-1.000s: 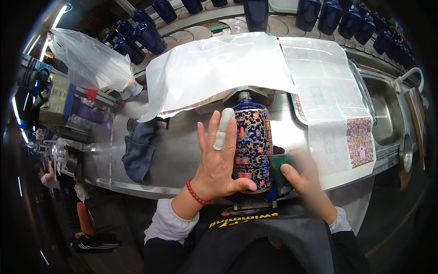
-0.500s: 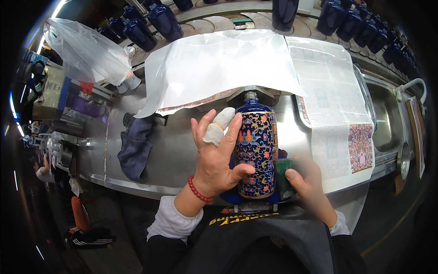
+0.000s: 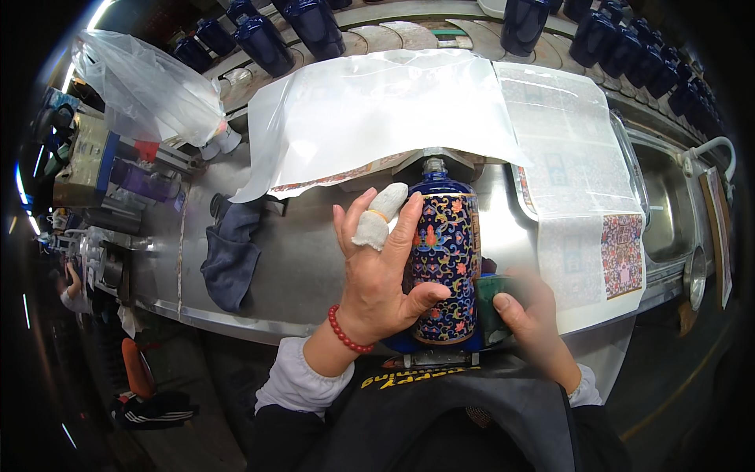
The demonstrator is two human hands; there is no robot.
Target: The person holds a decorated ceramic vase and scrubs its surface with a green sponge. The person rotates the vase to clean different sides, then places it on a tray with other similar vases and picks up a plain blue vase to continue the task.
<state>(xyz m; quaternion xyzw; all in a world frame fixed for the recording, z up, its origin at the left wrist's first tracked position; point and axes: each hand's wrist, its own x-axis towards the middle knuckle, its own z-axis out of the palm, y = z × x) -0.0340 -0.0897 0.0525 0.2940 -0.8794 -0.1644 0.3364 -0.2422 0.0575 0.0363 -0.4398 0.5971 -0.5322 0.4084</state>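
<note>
A dark blue bottle (image 3: 452,259) with a colourful floral pattern lies in front of me, its neck pointing away and its base toward my apron. My left hand (image 3: 366,279) rests along its left side with the fingers spread. One of those fingers wears a pale cloth cover (image 3: 385,216), and the thumb reaches over the bottle's lower part. On the right side, my right hand (image 3: 536,318) grips a green block-like tool (image 3: 491,311) held against or close beside the bottle; its fingers are partly blurred. A holder (image 3: 440,358) shows under the bottle's base.
White sheets (image 3: 385,102) cover the far bench; patterned decals (image 3: 621,256) show at the right. Blue bottles (image 3: 314,31) stand on a conveyor (image 3: 393,38) behind. A grey-blue cloth (image 3: 230,263) lies left, a plastic bag (image 3: 149,90) beyond it. A sink (image 3: 657,200) is at right.
The bottles on the conveyor have shifted to the right. My left hand has moved slightly right, its thumb further over the bottle. My right hand still holds the green tool in nearly the same place.
</note>
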